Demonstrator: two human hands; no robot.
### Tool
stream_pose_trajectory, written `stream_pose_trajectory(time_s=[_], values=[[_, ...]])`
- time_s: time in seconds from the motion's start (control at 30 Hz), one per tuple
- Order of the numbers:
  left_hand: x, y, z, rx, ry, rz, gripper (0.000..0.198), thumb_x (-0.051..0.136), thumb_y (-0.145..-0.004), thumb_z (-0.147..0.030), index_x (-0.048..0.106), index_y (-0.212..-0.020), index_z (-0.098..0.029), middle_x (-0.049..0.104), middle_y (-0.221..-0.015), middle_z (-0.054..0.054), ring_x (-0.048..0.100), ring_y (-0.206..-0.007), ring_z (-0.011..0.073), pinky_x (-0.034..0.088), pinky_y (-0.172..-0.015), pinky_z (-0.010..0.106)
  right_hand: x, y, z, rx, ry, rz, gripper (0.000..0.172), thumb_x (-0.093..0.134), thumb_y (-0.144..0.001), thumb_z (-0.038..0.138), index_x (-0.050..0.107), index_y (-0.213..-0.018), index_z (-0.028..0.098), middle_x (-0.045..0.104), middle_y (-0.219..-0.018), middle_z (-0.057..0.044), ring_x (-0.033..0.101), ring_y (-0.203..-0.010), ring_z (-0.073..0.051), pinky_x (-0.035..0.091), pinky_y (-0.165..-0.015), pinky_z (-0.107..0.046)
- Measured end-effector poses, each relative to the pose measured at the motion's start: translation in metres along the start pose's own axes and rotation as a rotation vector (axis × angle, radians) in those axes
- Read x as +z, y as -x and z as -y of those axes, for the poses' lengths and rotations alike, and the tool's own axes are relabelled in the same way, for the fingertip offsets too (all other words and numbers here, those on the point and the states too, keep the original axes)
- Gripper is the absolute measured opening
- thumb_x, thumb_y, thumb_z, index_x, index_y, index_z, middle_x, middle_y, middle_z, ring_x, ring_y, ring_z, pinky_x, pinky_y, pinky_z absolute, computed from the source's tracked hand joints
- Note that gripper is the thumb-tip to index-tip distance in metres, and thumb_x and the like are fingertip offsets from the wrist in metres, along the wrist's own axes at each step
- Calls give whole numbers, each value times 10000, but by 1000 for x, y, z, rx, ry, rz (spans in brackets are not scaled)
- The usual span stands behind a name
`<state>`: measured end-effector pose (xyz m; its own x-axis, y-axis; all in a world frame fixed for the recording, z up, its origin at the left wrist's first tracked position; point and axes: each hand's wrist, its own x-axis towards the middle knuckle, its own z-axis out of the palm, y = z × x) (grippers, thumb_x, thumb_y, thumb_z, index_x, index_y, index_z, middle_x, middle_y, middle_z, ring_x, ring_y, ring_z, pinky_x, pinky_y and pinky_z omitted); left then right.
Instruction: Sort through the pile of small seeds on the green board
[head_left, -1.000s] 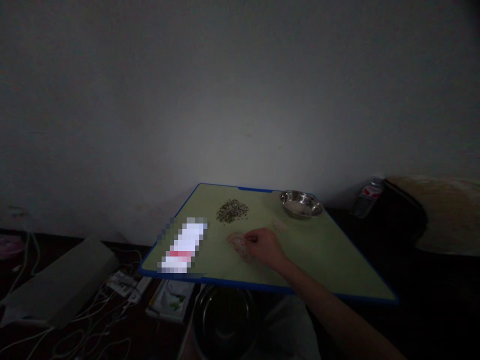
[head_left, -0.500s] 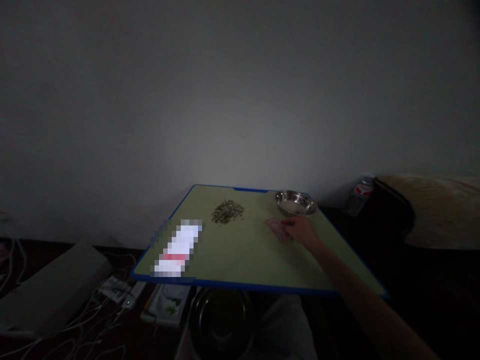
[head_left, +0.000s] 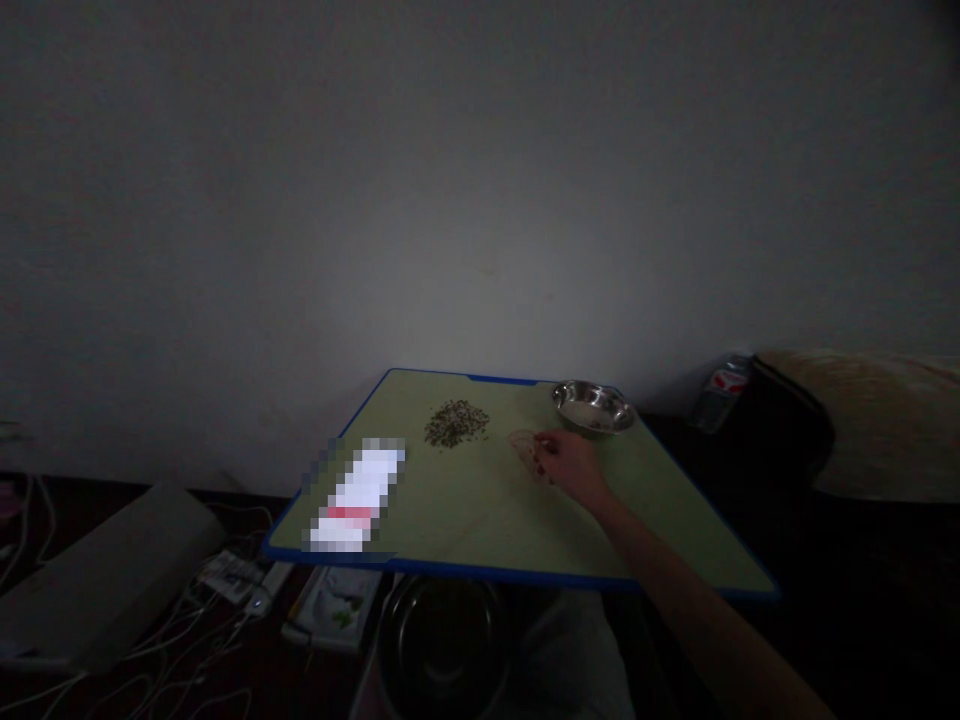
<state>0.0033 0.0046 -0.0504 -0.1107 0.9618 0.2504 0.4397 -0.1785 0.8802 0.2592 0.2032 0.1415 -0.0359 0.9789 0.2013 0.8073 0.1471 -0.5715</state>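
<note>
My right hand (head_left: 571, 465) is over the right half of the folding table (head_left: 480, 520). Its fingers are closed on a thin, see-through piece of plastic (head_left: 523, 448), faintly pinkish, whose exact kind is too dim to make out. Left of it lies a loose pile of small dark and pale seeds or husks (head_left: 456, 424). Just beyond my hand stands a shiny metal bowl (head_left: 592, 408) with something pale at its bottom. My left hand is out of view.
A bright, pixelated phone-like shape (head_left: 356, 500) lies at the table's left. Below the near edge is a dark round pot (head_left: 442, 645). Cables and a grey box (head_left: 112, 580) lie on the left; a plastic bottle (head_left: 721, 392) and a cushion (head_left: 892, 420) are at the right.
My right hand has moved left, toward the seed pile, with the see-through plastic in it. Bowl, pile and phone shape stay in place.
</note>
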Motion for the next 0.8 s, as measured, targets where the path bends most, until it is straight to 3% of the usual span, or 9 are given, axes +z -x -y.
stream_pose_trajectory(time_s=[0.13, 0.23, 0.43, 0.6, 0.8], values=[[1, 0, -1, -4, 0, -4, 523, 693, -893, -391, 544, -1392, -341, 475, -1574, 66, 430, -1418, 348, 366, -1138, 642, 14, -15, 20, -88, 185, -72, 283, 580, -902, 261, 796, -1038, 137, 800, -977, -126, 755, -910, -229, 546, -788, -266], [2, 0, 0, -7, 3, -7, 462, 707, -889, -349, 587, -1334, -350, 549, -1510, 64, 501, -1354, 334, 443, -1078, 623, 18, -32, 32, -94, 273, -98, 288, 564, -887, 231, 803, -1032, 161, 797, -1017, -116, 744, -952, -231, 532, -811, -261], [0, 2, 2, -17, 7, -19, 425, 691, -902, -372, 599, -1313, -310, 591, -1445, 77, 579, -1265, 302, 518, -1013, 560, 33, -46, 51, -101, 150, -126, 318, 537, -943, 256, 764, -1155, 189, 784, -1095, -99, 730, -1001, -220, 531, -861, -286], [0, -1, 7, -23, 15, -20, 426, 692, -902, -368, 600, -1311, -294, 597, -1440, 89, 575, -1269, 317, 518, -1004, 579, 47, -32, 49, -247, 115, -91, 359, 484, -990, 255, 727, -1254, 255, 768, -1169, -63, 712, -1053, -223, 521, -927, -315], [5, -6, 18, -26, 26, -10, 465, 656, -917, -421, 576, -1351, -274, 542, -1495, 92, 546, -1309, 312, 476, -1061, 585, 43, -29, 37, -316, 233, -55, 359, 516, -971, 247, 730, -1257, 285, 766, -1179, -46, 701, -1063, -231, 516, -947, -322]])
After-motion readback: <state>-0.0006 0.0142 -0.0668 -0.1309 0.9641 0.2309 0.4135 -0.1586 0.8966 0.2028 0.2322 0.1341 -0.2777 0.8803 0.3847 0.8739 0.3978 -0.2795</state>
